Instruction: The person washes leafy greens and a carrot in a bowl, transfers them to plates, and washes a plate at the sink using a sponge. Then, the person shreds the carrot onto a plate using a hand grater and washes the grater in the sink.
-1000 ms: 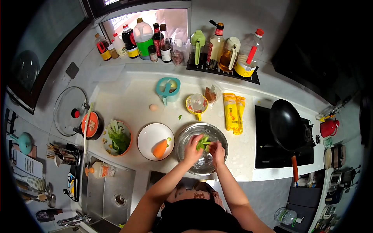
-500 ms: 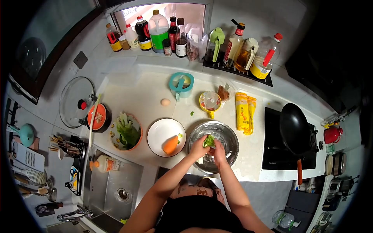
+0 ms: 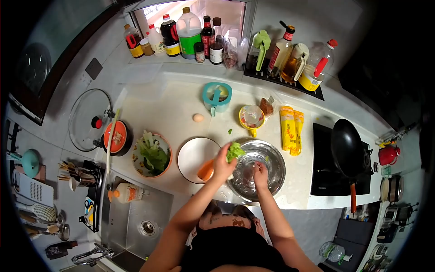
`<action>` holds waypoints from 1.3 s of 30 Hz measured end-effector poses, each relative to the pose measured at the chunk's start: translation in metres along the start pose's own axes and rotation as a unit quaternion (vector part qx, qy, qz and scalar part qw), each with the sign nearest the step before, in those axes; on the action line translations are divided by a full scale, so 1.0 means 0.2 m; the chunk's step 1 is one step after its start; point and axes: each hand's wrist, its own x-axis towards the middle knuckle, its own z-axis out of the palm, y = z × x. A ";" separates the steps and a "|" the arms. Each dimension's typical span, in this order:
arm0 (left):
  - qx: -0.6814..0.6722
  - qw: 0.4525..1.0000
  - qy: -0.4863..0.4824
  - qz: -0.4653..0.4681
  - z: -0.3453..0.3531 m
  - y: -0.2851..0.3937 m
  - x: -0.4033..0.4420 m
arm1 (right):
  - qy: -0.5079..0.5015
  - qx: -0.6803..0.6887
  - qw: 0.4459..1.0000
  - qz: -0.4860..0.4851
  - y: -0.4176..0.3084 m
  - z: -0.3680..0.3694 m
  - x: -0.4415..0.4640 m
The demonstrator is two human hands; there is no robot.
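Note:
My left hand (image 3: 223,167) is closed on a small bunch of leafy greens (image 3: 234,151), between the white plate and the steel bowl. Over the inside of the steel bowl (image 3: 277,155), my right hand (image 3: 260,176) has its fingers curled together; whether anything small is in them does not show. Water glistens in the bowl. On the white plate (image 3: 192,152) lies an orange carrot (image 3: 205,171), partly hidden by my left wrist. Further left, a patterned bowl (image 3: 136,166) holds more leafy greens (image 3: 153,153).
Behind stand a teal lidded container (image 3: 216,108), an egg (image 3: 198,118), a yellow cup (image 3: 252,127) and yellow packets (image 3: 291,129). A black wok (image 3: 346,147) sits on the stove at right. The sink (image 3: 136,213) is front left, near a red-orange bowl (image 3: 117,136) with chopped bits.
My hands have parted: the left has moved leftward with the greens, out over the bowl's left rim, while the right remains above the bowl. The whole view has shifted slightly.

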 end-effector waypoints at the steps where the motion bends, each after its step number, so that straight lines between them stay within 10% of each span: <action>1: 0.021 1.000 0.016 -0.006 -0.08 0.02 0.04 | -0.008 0.008 1.000 0.005 0.03 0.01 0.00; 10: 0.074 0.993 0.060 -0.067 -0.40 -0.15 0.05 | -0.053 0.048 0.997 0.041 -0.04 0.20 -0.09; 17: 0.072 0.966 0.242 -0.062 -0.71 -0.27 0.05 | -0.059 -0.079 0.957 -0.274 -0.29 0.44 -0.19; 22: 0.239 0.929 0.260 -0.113 -1.10 -0.39 0.08 | -0.156 -0.047 0.974 -0.157 -0.36 0.63 -0.26; 27: 0.521 0.824 0.119 -0.190 -1.10 -0.31 0.07 | -0.285 -0.293 0.863 -0.297 -0.31 0.69 -0.22; 33: 0.280 0.950 0.137 0.028 -0.87 -0.29 0.05 | -0.406 -0.469 0.669 -0.408 -0.41 0.73 -0.19; 39: 0.147 0.989 0.001 -0.026 -0.59 -0.47 -0.03 | -0.214 -0.135 0.897 -0.363 -0.59 0.62 -0.19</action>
